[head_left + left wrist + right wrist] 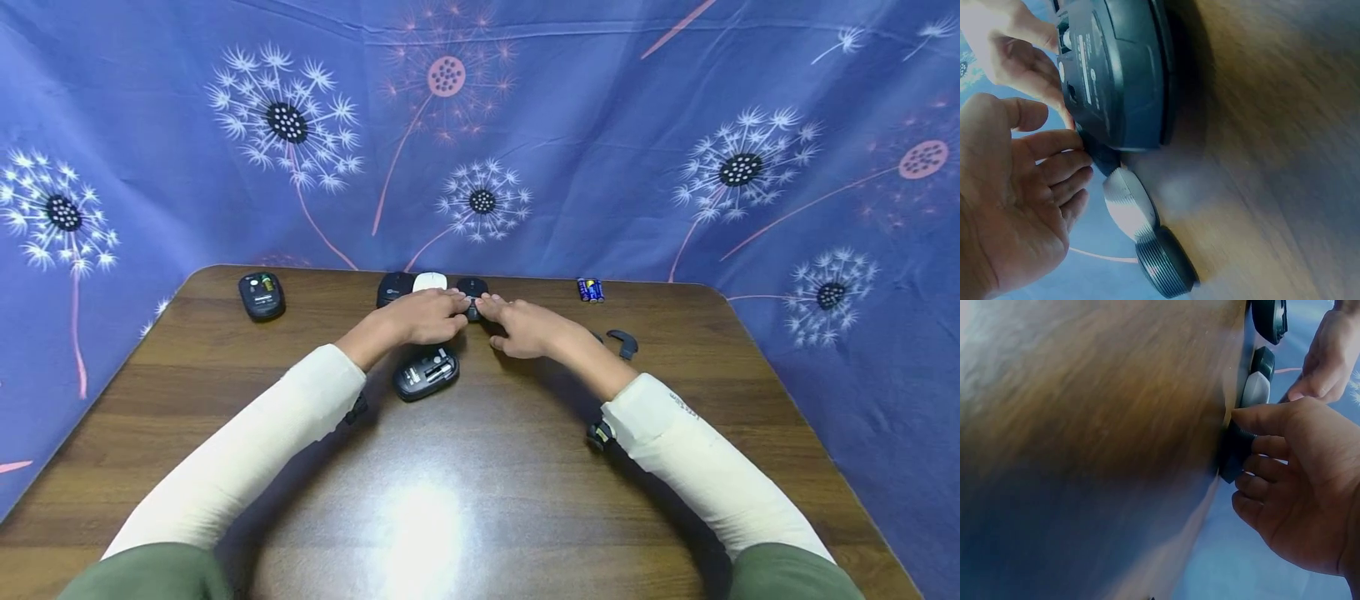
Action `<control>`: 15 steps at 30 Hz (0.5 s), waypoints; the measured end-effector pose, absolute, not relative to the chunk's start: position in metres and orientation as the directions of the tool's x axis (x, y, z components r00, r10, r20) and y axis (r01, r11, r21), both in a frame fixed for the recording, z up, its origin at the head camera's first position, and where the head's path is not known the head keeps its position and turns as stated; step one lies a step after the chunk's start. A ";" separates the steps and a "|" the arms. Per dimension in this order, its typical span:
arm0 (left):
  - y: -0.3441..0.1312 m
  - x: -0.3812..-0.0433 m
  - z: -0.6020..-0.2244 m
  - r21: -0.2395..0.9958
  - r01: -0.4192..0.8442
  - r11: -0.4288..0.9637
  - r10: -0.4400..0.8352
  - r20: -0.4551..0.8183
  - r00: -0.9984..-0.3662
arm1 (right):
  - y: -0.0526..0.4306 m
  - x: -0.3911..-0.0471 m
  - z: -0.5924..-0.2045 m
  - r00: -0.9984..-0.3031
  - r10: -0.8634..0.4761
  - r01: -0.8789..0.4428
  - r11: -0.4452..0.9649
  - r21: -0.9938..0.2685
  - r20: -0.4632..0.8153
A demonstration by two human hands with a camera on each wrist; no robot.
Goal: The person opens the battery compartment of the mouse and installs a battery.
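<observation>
Three computer mice stand side by side at the table's far edge: a black mouse point(394, 287), a white mouse point(430, 281) and a second black mouse point(472, 287) on the right. My left hand point(427, 318) reaches over the row, fingers extended, fingertips at the right-hand black mouse's near left side. From the other side, my right hand point(528, 328) touches that same mouse with thumb and fingertips; its fingers look only slightly bent in the right wrist view. Nearer me, below the left hand, an upturned black mouse point(1129, 81) lies with its battery bay uncovered.
At the far left lies another upturned mouse point(262, 296) with its bay uncovered. Blue batteries point(590, 290) lie together at the far right. A curved black cover point(622, 343) is beside the right forearm, with another dark piece partly hidden. A patterned cloth point(570, 192) hangs behind the table.
</observation>
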State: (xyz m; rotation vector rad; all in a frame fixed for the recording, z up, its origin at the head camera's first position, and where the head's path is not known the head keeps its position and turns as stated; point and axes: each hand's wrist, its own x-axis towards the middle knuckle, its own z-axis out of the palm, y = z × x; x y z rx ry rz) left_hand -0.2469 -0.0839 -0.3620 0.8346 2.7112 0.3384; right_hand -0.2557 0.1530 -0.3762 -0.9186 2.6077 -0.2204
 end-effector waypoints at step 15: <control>-0.065 -0.267 -0.374 0.341 0.529 0.777 0.611 -0.204 -0.765 | 0.170 -0.245 -0.362 -0.765 -0.576 -0.515 0.816 -0.263 -0.289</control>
